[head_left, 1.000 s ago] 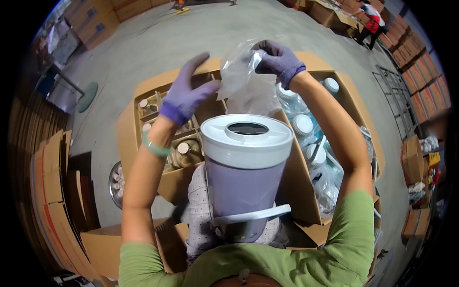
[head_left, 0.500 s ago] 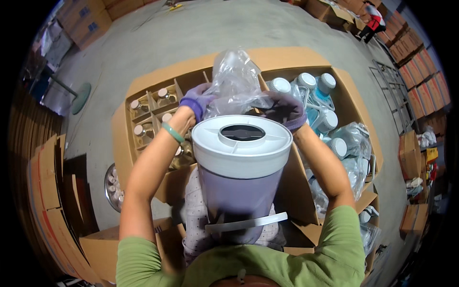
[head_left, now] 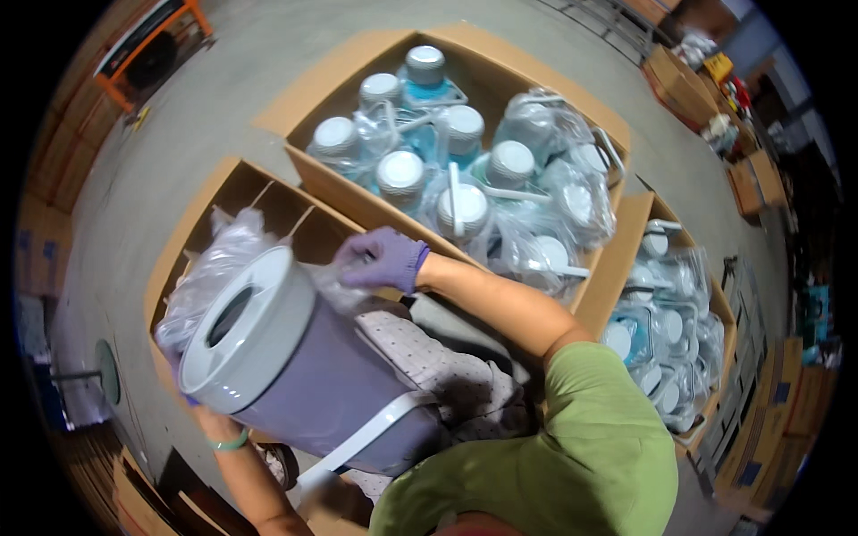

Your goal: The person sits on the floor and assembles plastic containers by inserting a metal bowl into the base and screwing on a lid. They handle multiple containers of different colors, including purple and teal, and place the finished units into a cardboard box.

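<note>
A purple jug with a pale grey rim and an opening in its top (head_left: pixel 331 384) lies tilted across my lap, its top toward the upper left. A pale handle (head_left: pixel 371 438) crosses its lower body. Crumpled clear plastic bag (head_left: pixel 219 263) bunches around the far side of the jug's top. My right hand (head_left: pixel 384 261), in a purple glove, pinches the bag's edge beside the jug. My left hand (head_left: pixel 181 375), gloved as well, is at the jug's near-left rim; the jug hides most of it, fingers included.
A divided cardboard box (head_left: pixel 268 192) stands under the bag. Beyond it, a larger box (head_left: pixel 357 192) holds several bagged jugs with white lids (head_left: pixel 400 171). Another box (head_left: pixel 728 322) of bagged jugs stands at right. Stacked cardboard (head_left: pixel 134 487) is at lower left.
My view has swung right. The jug has tipped from upright toward the left. My right hand has come to the jug's side, and the bag now lies at the jug's far side.
</note>
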A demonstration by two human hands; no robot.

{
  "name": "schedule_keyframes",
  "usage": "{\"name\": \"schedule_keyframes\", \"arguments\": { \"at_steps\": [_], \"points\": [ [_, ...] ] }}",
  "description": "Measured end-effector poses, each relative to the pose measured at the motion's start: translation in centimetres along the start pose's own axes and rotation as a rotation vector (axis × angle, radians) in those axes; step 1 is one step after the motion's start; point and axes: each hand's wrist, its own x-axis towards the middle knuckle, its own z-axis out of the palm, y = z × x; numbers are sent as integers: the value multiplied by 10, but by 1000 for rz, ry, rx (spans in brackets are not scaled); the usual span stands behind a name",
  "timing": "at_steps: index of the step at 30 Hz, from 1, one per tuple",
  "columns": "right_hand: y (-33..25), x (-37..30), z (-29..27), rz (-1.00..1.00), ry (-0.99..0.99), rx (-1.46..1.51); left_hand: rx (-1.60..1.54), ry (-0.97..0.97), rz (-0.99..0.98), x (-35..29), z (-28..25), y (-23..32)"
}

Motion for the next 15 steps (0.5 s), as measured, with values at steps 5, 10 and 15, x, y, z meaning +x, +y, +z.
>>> {"name": "schedule_keyframes", "arguments": {
  "at_steps": [5,10,15],
  "points": [
    [-61,-50,4,-549,314,505,-271,-101,249,-18,-5,64],
    [-34,-81,10,-988,71,114,233,-115,301,-77,-5,58],
    [69,-119,35,-716,228,-187,1093,-829,471,-143,-32,-6]
  ]
}}
